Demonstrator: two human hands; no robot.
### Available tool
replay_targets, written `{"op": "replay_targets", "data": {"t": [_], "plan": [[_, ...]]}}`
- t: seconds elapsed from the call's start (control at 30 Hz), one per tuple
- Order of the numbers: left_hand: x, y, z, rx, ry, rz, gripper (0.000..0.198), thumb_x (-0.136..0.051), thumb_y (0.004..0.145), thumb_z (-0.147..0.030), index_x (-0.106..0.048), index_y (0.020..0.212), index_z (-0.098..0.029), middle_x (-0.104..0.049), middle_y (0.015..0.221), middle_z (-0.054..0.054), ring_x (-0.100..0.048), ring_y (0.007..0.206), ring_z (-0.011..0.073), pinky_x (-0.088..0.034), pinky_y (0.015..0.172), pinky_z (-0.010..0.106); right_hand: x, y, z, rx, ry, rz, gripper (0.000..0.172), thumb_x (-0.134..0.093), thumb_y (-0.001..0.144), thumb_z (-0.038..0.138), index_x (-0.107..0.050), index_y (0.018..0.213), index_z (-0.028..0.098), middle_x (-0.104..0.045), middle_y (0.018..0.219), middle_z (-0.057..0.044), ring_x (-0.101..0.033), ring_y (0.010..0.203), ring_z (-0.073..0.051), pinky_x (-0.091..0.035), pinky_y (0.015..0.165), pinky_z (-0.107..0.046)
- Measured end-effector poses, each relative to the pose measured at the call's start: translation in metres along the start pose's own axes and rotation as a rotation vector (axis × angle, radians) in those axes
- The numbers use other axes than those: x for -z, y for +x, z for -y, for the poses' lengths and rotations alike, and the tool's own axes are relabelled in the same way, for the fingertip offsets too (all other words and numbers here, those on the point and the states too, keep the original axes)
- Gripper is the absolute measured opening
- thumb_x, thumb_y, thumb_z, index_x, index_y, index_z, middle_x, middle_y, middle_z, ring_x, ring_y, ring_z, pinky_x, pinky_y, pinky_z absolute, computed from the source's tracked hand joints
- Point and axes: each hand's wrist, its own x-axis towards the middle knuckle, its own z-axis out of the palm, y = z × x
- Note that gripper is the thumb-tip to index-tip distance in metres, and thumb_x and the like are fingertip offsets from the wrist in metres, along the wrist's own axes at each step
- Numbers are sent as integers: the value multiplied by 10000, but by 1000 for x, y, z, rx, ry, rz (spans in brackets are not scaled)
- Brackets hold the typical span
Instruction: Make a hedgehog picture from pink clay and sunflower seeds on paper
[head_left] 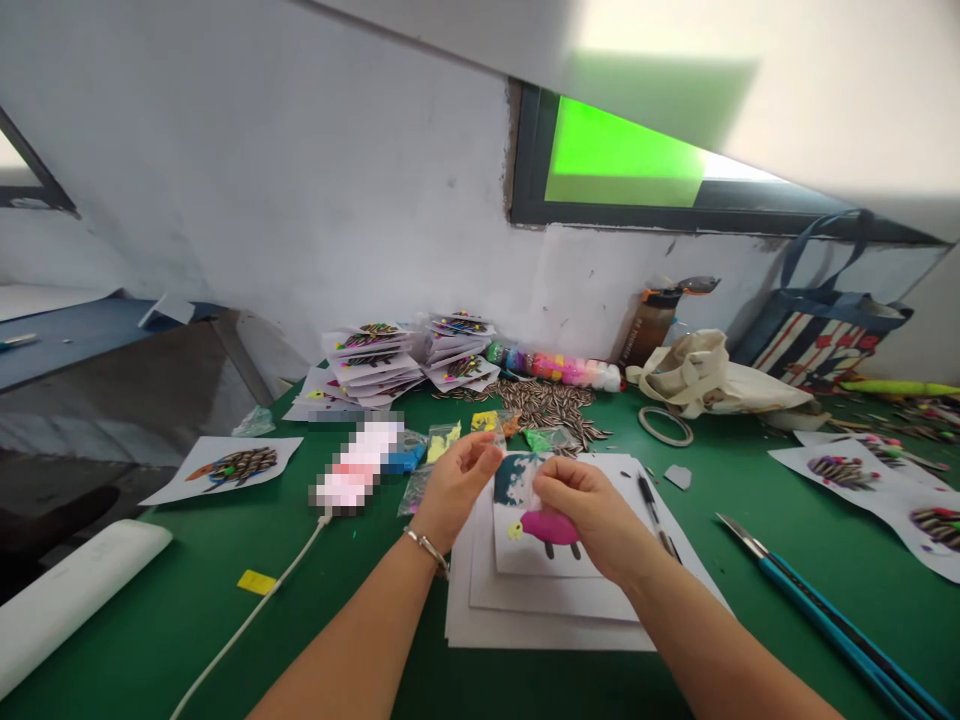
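Observation:
My left hand (455, 485), with a bracelet at the wrist, has thumb and fingers pinched at the upper left edge of a small clear plastic bag (513, 480) with dark teal and whitish patches. My right hand (589, 505) pinches the bag's right side. Exactly what is between the fingertips is hidden. Beneath them lies a white paper card (517, 555) bearing a magenta animal body (546, 527) with a yellow head and dark legs. That card rests on a stack of white paper (555, 630). A black pen (652, 505) lies on the stack, right of my right hand.
Small bags of coloured clay (444, 440) lie behind my hands, near a pile of striped seeds (555, 405). Stacked seed-picture cards (375, 360) stand at the back. A blue-handled cutting tool (810, 600) lies right, a white cable (247, 625) left, a tape roll (665, 427) behind.

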Motion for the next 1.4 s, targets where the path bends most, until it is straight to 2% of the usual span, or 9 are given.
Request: {"op": "replay_targets", "data": {"t": [0.1,0.27,0.37,0.83,1.0,1.03,1.13,1.3,1.4], "plan": [[0,-3,-3,-173,196,-83,438,-691,731,-444,-621,1078,-186,-618,1108,82,-576,955,193,-454,806,288,-2,0,0,139,-185,-146,248,-598,772,355,-506,627,175,-451,567,44,-381,507,-83,-294,473,-218],[-11,-14,-9,-107,213,198,262,-681,737,-392,-679,862,-162,-679,842,47,-603,768,175,-473,702,278,-4,0,-2,186,-353,-89,195,-597,766,339,-592,671,168,-491,587,32,-420,559,-101,-342,515,-227],[-15,-16,-14,-45,166,255,216,-665,750,-361,-687,818,-158,-678,774,30,-591,727,159,-463,674,261,-4,0,-3,117,-322,-35,200,-602,771,339,-615,684,159,-491,573,37,-398,527,-84,-323,487,-215],[-11,-15,-17,-102,263,145,201,-570,770,-281,-583,609,-161,-521,577,-24,-458,569,109,-369,547,222,0,3,-1,85,-274,-56,229,-569,758,311,-492,593,173,-400,528,60,-349,488,-75,-268,466,-214],[-16,-19,-15,-242,421,79,192,-544,787,-266,-618,633,-179,-558,602,-17,-474,584,121,-365,550,226,2,6,-5,180,-503,-214,115,-531,716,220,-510,610,182,-440,564,43,-401,545,-102,-305,513,-235],[-16,-20,-15,-280,461,92,199,-539,795,-261,-629,636,-183,-577,611,-13,-486,592,125,-369,559,228,1,6,-7,182,-512,-199,47,-539,716,224,-565,706,186,-482,601,39,-427,556,-106,-327,524,-238],[-15,-22,-15,-343,513,117,214,-536,819,-273,-658,662,-194,-618,642,-2,-514,604,134,-383,579,236,-3,5,-8,142,-387,-62,208,-546,739,249,-597,935,198,-532,653,36,-464,555,-108,-365,525,-238],[-9,-20,-14,-387,490,26,184,-588,819,-345,-696,900,-221,-691,905,44,-598,846,196,-443,776,293,-1,4,-7,96,-107,32,100,-523,763,231,-590,726,167,-520,598,26,-502,582,-108,-407,565,-237],[-4,-14,-12,-310,358,-71,391,-652,772,-397,-627,1124,-229,-618,1184,82,-536,1094,247,-407,934,360,4,6,-8,20,12,87,106,-557,713,185,-632,782,155,-562,609,7,-532,597,-123,-427,582,-257]]}}
